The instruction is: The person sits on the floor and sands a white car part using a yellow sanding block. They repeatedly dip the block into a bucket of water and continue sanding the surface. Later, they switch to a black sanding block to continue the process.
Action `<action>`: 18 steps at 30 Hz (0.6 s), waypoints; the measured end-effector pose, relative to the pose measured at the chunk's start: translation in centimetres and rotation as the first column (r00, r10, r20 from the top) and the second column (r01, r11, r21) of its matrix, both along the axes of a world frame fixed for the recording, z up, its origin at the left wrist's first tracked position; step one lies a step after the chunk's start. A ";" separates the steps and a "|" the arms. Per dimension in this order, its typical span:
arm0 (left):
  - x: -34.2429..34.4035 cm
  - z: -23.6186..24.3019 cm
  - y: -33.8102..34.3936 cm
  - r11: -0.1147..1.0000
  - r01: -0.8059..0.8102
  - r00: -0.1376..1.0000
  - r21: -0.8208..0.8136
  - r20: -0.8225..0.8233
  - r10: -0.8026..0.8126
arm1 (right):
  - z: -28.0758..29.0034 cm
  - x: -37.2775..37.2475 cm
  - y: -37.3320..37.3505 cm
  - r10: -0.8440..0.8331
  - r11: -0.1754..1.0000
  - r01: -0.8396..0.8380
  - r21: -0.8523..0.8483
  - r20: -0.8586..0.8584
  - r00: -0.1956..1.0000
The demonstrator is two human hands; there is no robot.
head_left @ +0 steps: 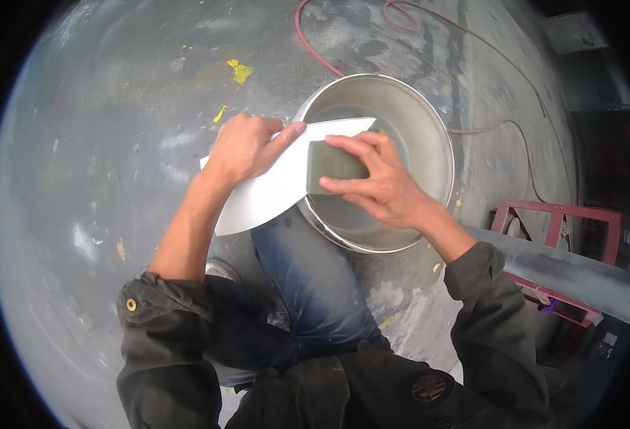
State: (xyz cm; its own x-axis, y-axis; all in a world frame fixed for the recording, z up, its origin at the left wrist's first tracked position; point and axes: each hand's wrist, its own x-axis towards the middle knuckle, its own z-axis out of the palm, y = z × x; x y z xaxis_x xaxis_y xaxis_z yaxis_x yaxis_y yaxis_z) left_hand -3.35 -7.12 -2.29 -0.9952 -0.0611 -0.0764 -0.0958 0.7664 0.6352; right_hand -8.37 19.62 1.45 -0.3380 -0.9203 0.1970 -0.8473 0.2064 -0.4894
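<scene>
I see the left hand (pixel 249 149) clamped on a white panel (pixel 268 194) extending below and right of it; the right hand (pixel 380 175) pinches a grey-green pad (pixel 329 166) over the panel's right part.

White panel (pixel 275 184) and gray-green block (pixel 335 164) meet at basin's edge

A person's left grip (pixel 249 149) clasps the curved white panel along its far edge, thumb on top, while the right grip (pixel 380 175) pinches the block against the panel's right part. The panel juts over the rim of a round metal basin (pixel 433 154), above a knee in blue jeans (pixel 304 268). A pinkish hose (pixel 302 36) crosses the paint-flecked gray floor (pixel 129 179); a red metal frame (pixel 613 236) stands at right.
</scene>
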 end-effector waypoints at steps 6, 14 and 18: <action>-0.1 -0.4 0.0 0.997 0.072 0.994 -0.003 -0.088 -0.072 | 0.5 2.5 -2.8 0.104 0.994 -0.103 0.036 -0.018 0.994; -0.5 0.2 0.4 0.999 0.052 0.999 0.004 -0.005 -0.052 | 0.6 0.9 -1.3 0.024 0.999 -0.021 0.029 -0.100 0.995; -0.2 -0.8 -0.2 0.998 0.058 0.998 0.025 -0.028 -0.057 | 0.1 0.9 -1.8 0.068 0.998 -0.067 0.009 -0.073 0.995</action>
